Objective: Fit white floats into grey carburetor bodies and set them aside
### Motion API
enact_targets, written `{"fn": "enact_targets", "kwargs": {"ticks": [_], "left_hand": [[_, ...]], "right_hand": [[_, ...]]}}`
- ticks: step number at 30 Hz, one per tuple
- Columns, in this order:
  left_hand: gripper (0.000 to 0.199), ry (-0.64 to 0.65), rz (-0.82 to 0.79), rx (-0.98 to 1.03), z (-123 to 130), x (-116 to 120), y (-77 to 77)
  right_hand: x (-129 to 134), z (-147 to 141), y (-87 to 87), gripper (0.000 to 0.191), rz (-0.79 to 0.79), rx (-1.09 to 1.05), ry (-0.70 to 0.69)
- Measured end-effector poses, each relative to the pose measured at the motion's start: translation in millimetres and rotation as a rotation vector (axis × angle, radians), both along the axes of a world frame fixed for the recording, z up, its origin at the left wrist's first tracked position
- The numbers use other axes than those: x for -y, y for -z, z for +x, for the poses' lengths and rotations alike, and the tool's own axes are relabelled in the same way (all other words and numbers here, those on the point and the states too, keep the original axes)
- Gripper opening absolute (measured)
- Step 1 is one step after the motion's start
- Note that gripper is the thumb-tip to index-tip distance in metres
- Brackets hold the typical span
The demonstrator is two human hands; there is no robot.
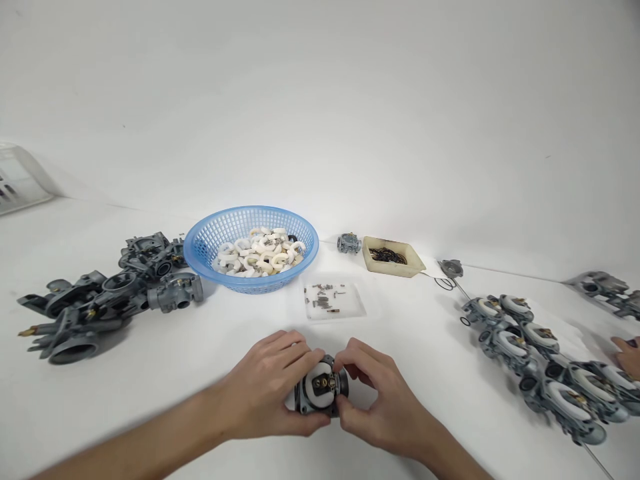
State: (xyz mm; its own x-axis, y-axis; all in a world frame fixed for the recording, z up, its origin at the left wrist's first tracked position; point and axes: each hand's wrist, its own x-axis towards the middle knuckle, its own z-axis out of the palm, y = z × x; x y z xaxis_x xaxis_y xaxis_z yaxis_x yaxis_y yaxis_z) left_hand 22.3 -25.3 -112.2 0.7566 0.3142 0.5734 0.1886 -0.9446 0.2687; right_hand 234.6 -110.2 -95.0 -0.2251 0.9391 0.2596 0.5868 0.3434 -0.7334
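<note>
A grey carburetor body sits at the bottom centre, with a white ring-shaped float and brass parts in its open face. My left hand wraps around its left side, fingers over the top edge and thumb along the bottom. At its right side is my right hand, whose index finger and thumb touch the body near the float's hinge end. Any small part between those fingertips is too small to make out.
Behind stand a blue basket of white floats, a clear tray of small parts and a yellowish tray of black rings. Carburetor bodies lie left; float-fitted ones lie right, near another person's hand.
</note>
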Motion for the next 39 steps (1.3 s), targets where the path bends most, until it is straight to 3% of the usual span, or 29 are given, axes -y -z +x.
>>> {"fn": "enact_targets", "kwargs": {"ticks": [39], "left_hand": [[0.049, 0.001, -0.015, -0.028, -0.7, -0.1, 1.5]], "right_hand": [[0.1, 3.1, -3.1, 0.032, 0.009, 0.02, -0.019]]}}
